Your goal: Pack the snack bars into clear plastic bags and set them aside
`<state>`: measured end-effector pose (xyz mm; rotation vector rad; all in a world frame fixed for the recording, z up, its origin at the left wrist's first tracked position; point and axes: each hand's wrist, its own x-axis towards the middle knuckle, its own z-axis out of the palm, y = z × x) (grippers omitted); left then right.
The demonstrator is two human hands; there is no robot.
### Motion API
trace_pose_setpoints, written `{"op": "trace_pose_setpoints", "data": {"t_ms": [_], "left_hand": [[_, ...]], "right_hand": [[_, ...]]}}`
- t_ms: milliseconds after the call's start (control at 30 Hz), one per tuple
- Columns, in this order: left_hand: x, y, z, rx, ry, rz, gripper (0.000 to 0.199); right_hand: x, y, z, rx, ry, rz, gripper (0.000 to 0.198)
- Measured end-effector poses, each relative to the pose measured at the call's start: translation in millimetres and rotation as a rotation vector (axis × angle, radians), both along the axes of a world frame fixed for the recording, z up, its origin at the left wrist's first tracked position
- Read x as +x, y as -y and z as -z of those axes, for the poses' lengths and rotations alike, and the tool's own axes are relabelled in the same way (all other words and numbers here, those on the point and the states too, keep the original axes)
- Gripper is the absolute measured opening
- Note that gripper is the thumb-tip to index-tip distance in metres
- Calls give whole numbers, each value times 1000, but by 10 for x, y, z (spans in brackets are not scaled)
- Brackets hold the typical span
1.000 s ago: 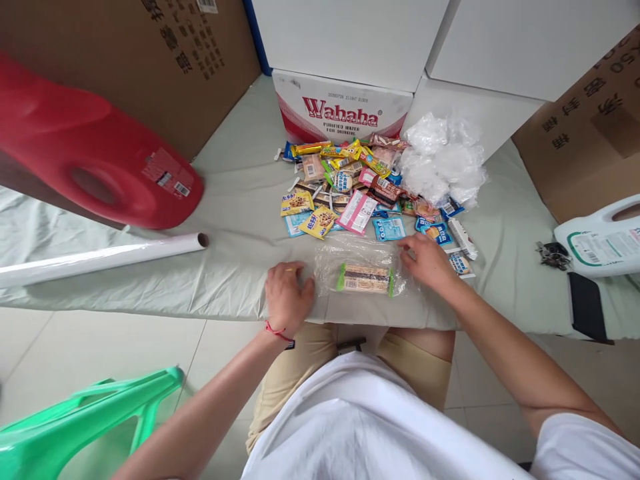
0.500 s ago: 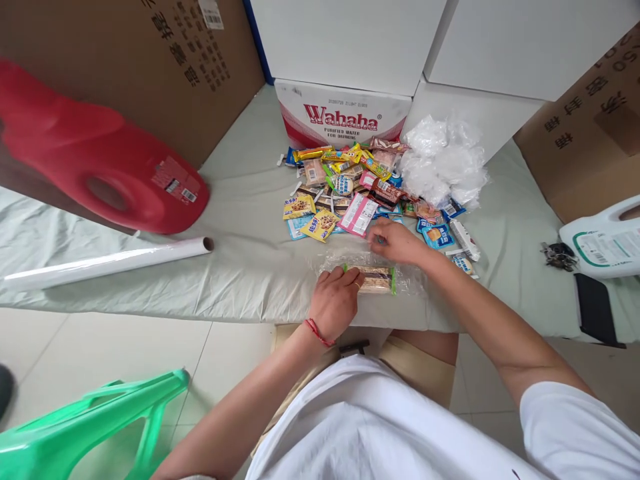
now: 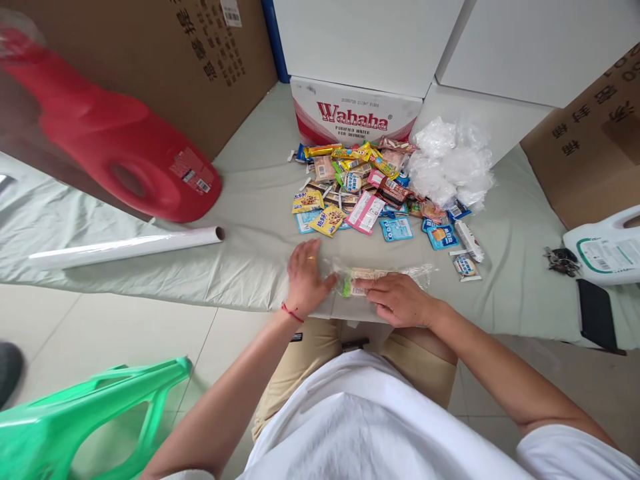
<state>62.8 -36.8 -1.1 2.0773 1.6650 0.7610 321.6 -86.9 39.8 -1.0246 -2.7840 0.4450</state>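
My right hand (image 3: 403, 301) is on a snack bar (image 3: 367, 273) with a green-ended wrapper, near the table's front edge. The index finger reaches along the bar, the other fingers are bent at its near side, and the thumb is hidden. Clear plastic film (image 3: 423, 272) lies around the bar and sticks out to both sides. Just left of the bar, my left hand (image 3: 309, 277) is open, fingers spread, its thumb close to the film. Behind both hands lies a pile of small wrapped snacks, among them a yellow packet (image 3: 327, 220) and a light-blue packet (image 3: 397, 229).
A roll of film (image 3: 130, 247) lies at left before a red jug (image 3: 135, 153). Crumpled clear bags (image 3: 453, 163) sit beside the snacks, against white boxes (image 3: 357, 110). At right are a white bottle (image 3: 607, 247) and a black phone (image 3: 595, 310). A green stool (image 3: 100, 413) stands below.
My left hand has left the bar and moved left, opening. My right hand has come down from the snack pile onto the bar, and the film now sits more closely around it.
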Motion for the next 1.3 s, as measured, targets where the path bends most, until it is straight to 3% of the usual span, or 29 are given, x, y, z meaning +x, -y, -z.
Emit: {"op": "trace_pose_setpoints", "data": {"t_ms": [100,200,333,433,533,633,733,800,867,933,1000,1067,1200,1300], "left_hand": [[-55,-154,-61,-81,-14,148,26],[-111,-132,-206,-230,179,128,8],[-82,55,-422,-611,549,-56,23],[48,102,-481,-727,687,-169,42],[224,44,-467,-580,602,-183,32],[455,23,-473,-424,406,-75,12],[714,136,-480,-298,58,83,21],[839,260,-432,-179,-126,139,30],[897,383,-329,-43,-234,168,30],[898,482,-190,87,-303,201,28],[877,549,-51,189,-338,221,34],[859,584,57,249,-347,220,38],[863,597,147,314,-353,206,40],[870,595,150,317,-345,197,39]], "right_hand": [[-1,4,-68,-24,43,-36,19],[-8,18,-108,-41,107,-27,20],[-10,59,-101,-30,165,-21,22],[3,90,-65,-2,156,-21,23],[4,105,-7,31,121,-25,24],[-19,117,35,22,96,-25,21],[20,148,-33,-39,3,-4,17],[143,163,-155,-144,-189,17,18],[338,138,-287,-217,-462,197,23],[541,52,-360,-171,-652,577,29],[675,-70,-337,-127,-613,933,31],[707,-163,-238,-222,-429,1075,31],[615,-75,-14,-483,-151,1005,35],[590,169,50,-548,-188,869,33]]}}
